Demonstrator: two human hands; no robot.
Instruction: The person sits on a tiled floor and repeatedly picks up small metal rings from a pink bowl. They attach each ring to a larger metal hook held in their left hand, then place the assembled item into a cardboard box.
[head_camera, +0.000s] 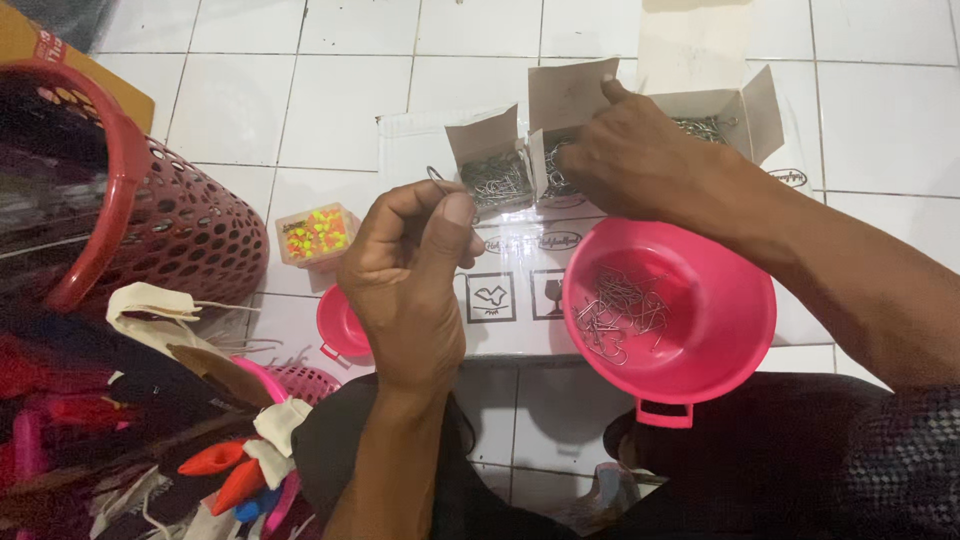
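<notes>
**Hooks sorted over a pink bowl**

The left hand (410, 275) is closed, pinching a thin metal hook (437, 177) between thumb and fingers above the tiled floor (330, 100). The right hand (625, 150) reaches into an open cardboard box (560, 100) of hooks, fingers curled; what it grips cannot be told. A pink bowl (720, 310) holding loose hooks sits just below it. A red basket (180, 230) stands at left.
</notes>
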